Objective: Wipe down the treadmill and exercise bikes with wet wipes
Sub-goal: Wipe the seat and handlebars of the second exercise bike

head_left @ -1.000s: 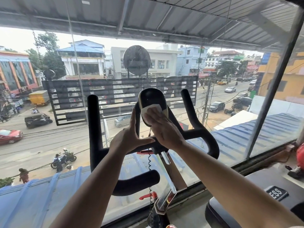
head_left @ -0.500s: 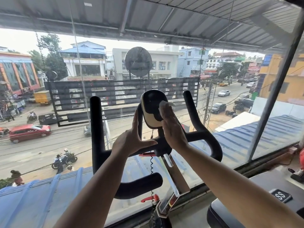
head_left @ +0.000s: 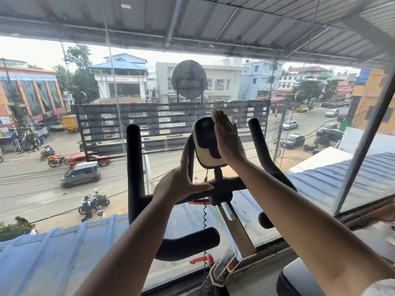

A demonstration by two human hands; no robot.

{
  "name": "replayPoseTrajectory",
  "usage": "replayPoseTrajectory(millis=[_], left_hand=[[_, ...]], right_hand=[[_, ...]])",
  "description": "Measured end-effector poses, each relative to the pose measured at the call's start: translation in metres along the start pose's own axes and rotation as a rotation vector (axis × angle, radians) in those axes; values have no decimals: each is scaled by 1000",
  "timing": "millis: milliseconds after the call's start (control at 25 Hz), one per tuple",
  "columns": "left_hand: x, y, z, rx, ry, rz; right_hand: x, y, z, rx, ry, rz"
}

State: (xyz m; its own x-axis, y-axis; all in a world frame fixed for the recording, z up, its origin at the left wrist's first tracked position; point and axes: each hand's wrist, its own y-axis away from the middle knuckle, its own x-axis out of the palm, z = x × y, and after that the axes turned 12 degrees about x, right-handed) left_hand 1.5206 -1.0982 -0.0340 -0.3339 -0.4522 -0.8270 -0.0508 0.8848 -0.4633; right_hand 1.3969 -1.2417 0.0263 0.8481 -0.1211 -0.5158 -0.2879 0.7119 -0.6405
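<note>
The right hand (head_left: 229, 144), fingers flat, pressed the wet wipe (head_left: 217, 113) against the right edge of the bike console (head_left: 204, 139). The left hand (head_left: 179, 185), fingers spread straight, braced its lower left side.

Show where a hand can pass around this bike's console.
Open gap between the left handlebar horn and the left hand; a narrower one between the right hand and right horn. Crowded at the console: both hands, wet wipe, coiled cable below.
</note>
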Motion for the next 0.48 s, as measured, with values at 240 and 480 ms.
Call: replayPoseTrajectory(millis=[240, 480], left_hand=[[0, -1, 1, -26, -23, 3], [3, -2, 5, -7, -25, -2]], right_hand=[[2, 2, 12, -342, 290, 57], [4, -7, 18, -88, 195, 46]])
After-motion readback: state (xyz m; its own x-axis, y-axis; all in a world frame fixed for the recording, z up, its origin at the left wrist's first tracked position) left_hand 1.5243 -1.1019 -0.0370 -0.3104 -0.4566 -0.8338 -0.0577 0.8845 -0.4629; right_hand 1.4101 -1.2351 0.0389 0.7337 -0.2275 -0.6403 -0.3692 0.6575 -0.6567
